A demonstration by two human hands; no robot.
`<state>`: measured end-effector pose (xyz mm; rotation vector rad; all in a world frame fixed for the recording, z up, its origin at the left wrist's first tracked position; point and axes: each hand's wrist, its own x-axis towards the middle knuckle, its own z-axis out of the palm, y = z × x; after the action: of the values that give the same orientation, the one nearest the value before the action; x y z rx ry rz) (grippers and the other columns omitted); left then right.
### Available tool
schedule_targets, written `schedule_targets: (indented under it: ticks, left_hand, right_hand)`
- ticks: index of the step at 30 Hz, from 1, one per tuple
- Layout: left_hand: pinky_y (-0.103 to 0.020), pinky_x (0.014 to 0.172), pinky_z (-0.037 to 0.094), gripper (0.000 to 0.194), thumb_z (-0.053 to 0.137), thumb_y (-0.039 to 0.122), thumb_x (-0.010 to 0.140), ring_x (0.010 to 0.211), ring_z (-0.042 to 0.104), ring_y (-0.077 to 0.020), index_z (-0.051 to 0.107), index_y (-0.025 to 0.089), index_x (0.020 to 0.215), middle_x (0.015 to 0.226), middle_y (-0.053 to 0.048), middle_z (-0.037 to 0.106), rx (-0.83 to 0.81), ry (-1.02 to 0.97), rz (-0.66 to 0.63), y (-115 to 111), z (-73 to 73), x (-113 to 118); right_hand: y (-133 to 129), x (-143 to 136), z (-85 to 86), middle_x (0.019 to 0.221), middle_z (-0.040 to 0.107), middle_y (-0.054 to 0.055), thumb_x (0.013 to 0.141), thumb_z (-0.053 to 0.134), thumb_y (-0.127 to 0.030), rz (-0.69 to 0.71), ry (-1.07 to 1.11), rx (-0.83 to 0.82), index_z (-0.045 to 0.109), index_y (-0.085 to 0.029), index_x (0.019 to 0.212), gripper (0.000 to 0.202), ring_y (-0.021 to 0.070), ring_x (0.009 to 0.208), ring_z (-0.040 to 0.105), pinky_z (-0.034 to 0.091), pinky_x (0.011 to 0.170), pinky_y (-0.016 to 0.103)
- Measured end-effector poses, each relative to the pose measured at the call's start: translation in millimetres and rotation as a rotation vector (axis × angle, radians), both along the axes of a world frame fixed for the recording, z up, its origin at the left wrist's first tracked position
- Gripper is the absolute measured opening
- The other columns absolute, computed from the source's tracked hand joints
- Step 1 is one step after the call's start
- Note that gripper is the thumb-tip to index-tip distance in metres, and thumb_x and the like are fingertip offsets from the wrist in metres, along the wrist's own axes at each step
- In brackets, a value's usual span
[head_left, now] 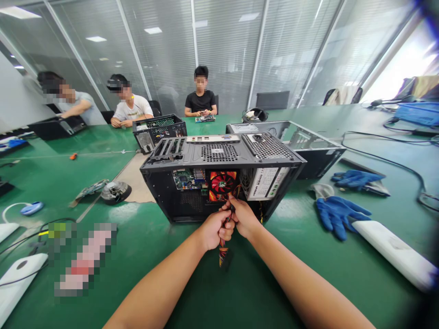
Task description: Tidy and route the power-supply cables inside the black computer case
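An open black computer case (pixel 192 157) lies in front of me, its inside facing me. Within it are a motherboard (pixel 185 179), a red and black fan (pixel 222 183) and a labelled power supply (pixel 269 183). My left hand (pixel 215 230) is closed around a bundle of coloured cables (pixel 223 253), whose end with a dark connector hangs below. Fingers pinched, my right hand (pixel 243 217) holds the upper part of the same bundle, just in front of the fan.
Behind stand another case (pixel 159 130) and a larger case (pixel 317 157). Blue gloves (pixel 338 212) and a white power strip (pixel 394 251) lie right. Left are a metal round part (pixel 115 192) and cables. Three people sit across the green table (pixel 113 256).
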<state>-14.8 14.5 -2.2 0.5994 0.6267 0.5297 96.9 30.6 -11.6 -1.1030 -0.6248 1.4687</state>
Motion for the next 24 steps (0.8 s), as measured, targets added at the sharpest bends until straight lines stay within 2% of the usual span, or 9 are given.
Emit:
schedule_targets:
  ticks: [7, 12, 18, 24]
  left_hand:
    - [-0.015, 0.036, 0.011, 0.024, 0.055, 0.038, 0.079, 0.033, 0.02, -0.0016, 0.043, 0.018, 0.073, 0.045, 0.009, 0.033, 0.167, 0.179, 0.097, -6.7, 1.1, 7.7]
    - [-0.015, 0.037, 0.009, 0.025, 0.056, 0.038, 0.078, 0.033, 0.018, -0.0012, 0.041, 0.019, 0.073, 0.046, 0.011, 0.03, 0.128, 0.185, 0.093, -6.2, 2.1, 9.0]
    - [-0.015, 0.037, 0.008, 0.024, 0.055, 0.035, 0.079, 0.033, 0.017, -0.0008, 0.038, 0.019, 0.073, 0.046, 0.011, 0.03, -0.012, 0.059, 0.022, -3.9, 6.1, 4.6]
    - [-0.016, 0.037, 0.008, 0.023, 0.055, 0.034, 0.08, 0.033, 0.017, -0.001, 0.041, 0.018, 0.073, 0.045, 0.011, 0.027, 0.053, 0.064, 0.048, -6.3, 5.2, 6.9]
  right_hand:
    - [-0.4, -1.0, 1.5, 0.054, 0.059, 0.002, 0.072, 0.062, -0.044, -0.006, 0.007, -0.034, 0.051, -0.019, 0.06, 0.03, 0.0134, 0.05, 0.057, 0.036, 0.041, 0.022]
    - [-0.2, -1.6, 2.5, 0.052, 0.058, 0.001, 0.073, 0.061, -0.042, -0.013, 0.01, -0.026, 0.05, -0.019, 0.058, 0.03, 0.0137, 0.051, 0.059, 0.033, 0.039, 0.021]
    - [-1.3, -1.6, 4.8, 0.052, 0.057, 0.001, 0.075, 0.06, -0.041, -0.014, 0.01, -0.05, 0.05, -0.018, 0.058, 0.029, 0.0134, 0.049, 0.058, 0.032, 0.038, 0.021]
    - [-2.0, -1.9, 4.8, 0.051, 0.057, 0.001, 0.075, 0.059, -0.042, -0.025, 0.031, -0.031, 0.049, -0.019, 0.058, 0.03, 0.0144, 0.051, 0.059, 0.036, 0.04, 0.022]
